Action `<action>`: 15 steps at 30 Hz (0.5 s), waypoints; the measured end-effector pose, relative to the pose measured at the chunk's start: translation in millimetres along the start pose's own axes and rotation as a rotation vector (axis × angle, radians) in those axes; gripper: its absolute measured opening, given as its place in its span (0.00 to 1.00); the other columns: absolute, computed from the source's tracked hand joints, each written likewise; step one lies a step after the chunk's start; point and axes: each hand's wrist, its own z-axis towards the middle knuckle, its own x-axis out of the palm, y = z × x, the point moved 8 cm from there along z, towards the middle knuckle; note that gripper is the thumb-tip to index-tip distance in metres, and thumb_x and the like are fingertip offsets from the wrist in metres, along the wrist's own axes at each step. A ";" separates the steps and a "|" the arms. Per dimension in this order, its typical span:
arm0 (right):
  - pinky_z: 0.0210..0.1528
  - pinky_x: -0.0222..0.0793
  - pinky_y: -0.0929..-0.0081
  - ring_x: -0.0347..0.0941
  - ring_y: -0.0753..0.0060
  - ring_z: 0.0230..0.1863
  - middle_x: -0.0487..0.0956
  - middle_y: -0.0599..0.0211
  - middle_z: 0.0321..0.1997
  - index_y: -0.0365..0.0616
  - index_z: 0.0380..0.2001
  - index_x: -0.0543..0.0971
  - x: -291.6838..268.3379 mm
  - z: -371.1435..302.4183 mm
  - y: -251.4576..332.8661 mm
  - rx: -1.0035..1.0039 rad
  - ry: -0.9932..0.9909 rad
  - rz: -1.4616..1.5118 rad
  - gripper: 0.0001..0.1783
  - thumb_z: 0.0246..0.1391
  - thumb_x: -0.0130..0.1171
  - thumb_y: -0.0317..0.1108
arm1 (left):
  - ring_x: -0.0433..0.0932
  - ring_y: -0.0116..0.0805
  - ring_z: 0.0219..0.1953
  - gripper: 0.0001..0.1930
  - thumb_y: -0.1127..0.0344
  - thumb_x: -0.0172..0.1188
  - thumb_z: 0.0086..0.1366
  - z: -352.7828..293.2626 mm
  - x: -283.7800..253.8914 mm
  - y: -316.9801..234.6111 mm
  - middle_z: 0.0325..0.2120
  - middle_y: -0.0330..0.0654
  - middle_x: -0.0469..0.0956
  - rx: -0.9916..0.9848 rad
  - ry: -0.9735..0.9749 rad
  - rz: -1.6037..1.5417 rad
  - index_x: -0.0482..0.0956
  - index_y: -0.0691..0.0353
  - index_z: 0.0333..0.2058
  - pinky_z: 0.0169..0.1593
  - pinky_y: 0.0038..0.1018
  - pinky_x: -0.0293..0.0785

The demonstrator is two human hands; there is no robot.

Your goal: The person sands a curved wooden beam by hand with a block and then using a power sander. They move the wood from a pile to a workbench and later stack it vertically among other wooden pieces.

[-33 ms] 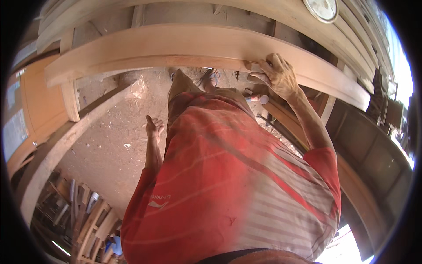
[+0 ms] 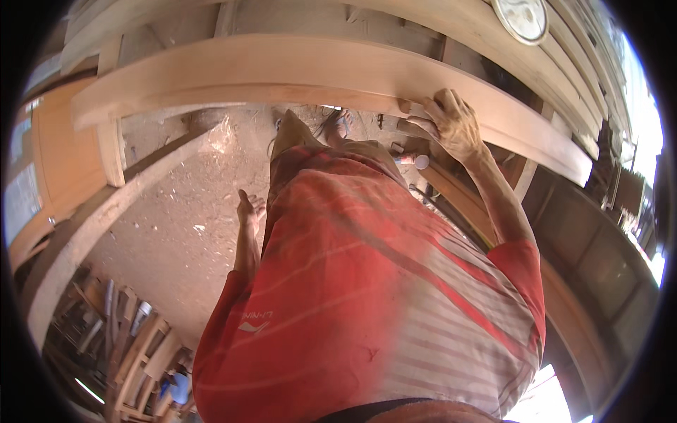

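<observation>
Plank [image 2: 254,60] lies crosswise in front of the body. Right hand [image 2: 457,125], fingers bent at the near edge, appears slightly farther right than before, though the view also shifts; grip on the small block [image 2: 405,106] cannot be confirmed. Left hand [image 2: 249,210] hangs unchanged, fingers loosely extended. Work apparently remains on the same stretch.
</observation>
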 end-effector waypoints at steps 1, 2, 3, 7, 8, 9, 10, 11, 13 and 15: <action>0.38 0.77 0.62 0.76 0.60 0.38 0.74 0.64 0.37 0.46 0.40 0.79 1.6 -1.5 -1.3 -0.047 -0.029 0.001 0.20 0.53 0.70 0.48 | 0.82 0.49 0.52 0.54 0.21 0.40 0.69 -11.3 -2.3 23.8 0.54 0.63 0.79 -0.039 -0.019 0.004 0.67 0.75 0.64 0.57 0.42 0.80; 0.37 0.76 0.62 0.76 0.60 0.37 0.74 0.65 0.35 0.46 0.39 0.79 6.1 2.5 4.3 -0.105 -0.088 0.038 0.20 0.53 0.71 0.48 | 0.81 0.51 0.54 0.54 0.21 0.40 0.69 -25.5 -6.9 49.3 0.55 0.64 0.79 -0.081 -0.042 0.006 0.67 0.76 0.64 0.58 0.43 0.79; 0.36 0.76 0.63 0.76 0.60 0.36 0.73 0.65 0.34 0.46 0.38 0.78 11.8 8.5 12.9 -0.156 -0.149 0.070 0.19 0.53 0.71 0.48 | 0.80 0.53 0.56 0.54 0.21 0.40 0.69 -36.2 -9.8 73.1 0.55 0.64 0.79 -0.119 -0.061 0.010 0.67 0.76 0.65 0.60 0.44 0.77; 0.27 0.73 0.65 0.74 0.64 0.29 0.73 0.66 0.30 0.46 0.35 0.78 31.1 95.7 89.9 -0.329 -0.280 0.075 0.18 0.54 0.73 0.46 | 0.85 0.45 0.46 0.53 0.22 0.40 0.69 -11.5 -10.6 100.2 0.51 0.61 0.82 -0.081 -0.043 -0.207 0.68 0.75 0.64 0.47 0.34 0.84; 0.26 0.73 0.65 0.74 0.64 0.28 0.73 0.66 0.30 0.46 0.35 0.78 35.7 100.0 100.4 -0.370 -0.305 0.087 0.18 0.54 0.73 0.46 | 0.86 0.44 0.44 0.52 0.23 0.41 0.70 -12.5 2.1 95.8 0.49 0.60 0.83 -0.087 -0.021 -0.248 0.68 0.75 0.64 0.47 0.35 0.84; 0.28 0.74 0.64 0.75 0.64 0.29 0.73 0.66 0.30 0.47 0.35 0.78 36.7 101.4 100.8 -0.346 -0.255 0.067 0.17 0.54 0.72 0.46 | 0.86 0.44 0.43 0.51 0.23 0.41 0.70 -14.5 9.8 85.5 0.48 0.60 0.83 -0.066 -0.008 -0.252 0.69 0.75 0.63 0.47 0.35 0.84; 0.30 0.74 0.64 0.75 0.63 0.30 0.74 0.67 0.30 0.47 0.36 0.78 35.0 96.1 94.8 -0.316 -0.205 0.052 0.17 0.54 0.71 0.47 | 0.85 0.43 0.43 0.51 0.23 0.41 0.70 -17.2 11.8 84.7 0.47 0.60 0.83 -0.049 0.000 -0.248 0.70 0.75 0.63 0.47 0.35 0.84; 0.32 0.75 0.64 0.76 0.62 0.31 0.74 0.68 0.31 0.48 0.36 0.79 31.8 89.2 87.3 -0.286 -0.154 0.036 0.17 0.55 0.70 0.47 | 0.85 0.44 0.43 0.51 0.23 0.41 0.70 -23.1 9.4 88.0 0.47 0.60 0.83 -0.035 0.002 -0.267 0.70 0.75 0.62 0.47 0.35 0.84; 0.31 0.76 0.63 0.77 0.62 0.31 0.75 0.68 0.32 0.49 0.39 0.80 14.4 59.7 60.6 -0.277 -0.151 0.004 0.17 0.55 0.71 0.46 | 0.85 0.45 0.43 0.50 0.23 0.43 0.70 -18.4 -2.6 110.1 0.45 0.61 0.83 -0.057 -0.050 -0.370 0.72 0.75 0.60 0.48 0.35 0.84; 0.30 0.76 0.63 0.77 0.61 0.31 0.75 0.67 0.32 0.49 0.41 0.81 13.2 52.7 49.0 -0.276 -0.160 -0.015 0.17 0.55 0.72 0.45 | 0.85 0.45 0.40 0.49 0.25 0.46 0.70 -14.9 -12.0 130.5 0.45 0.62 0.83 -0.039 -0.082 -0.451 0.72 0.75 0.59 0.44 0.34 0.84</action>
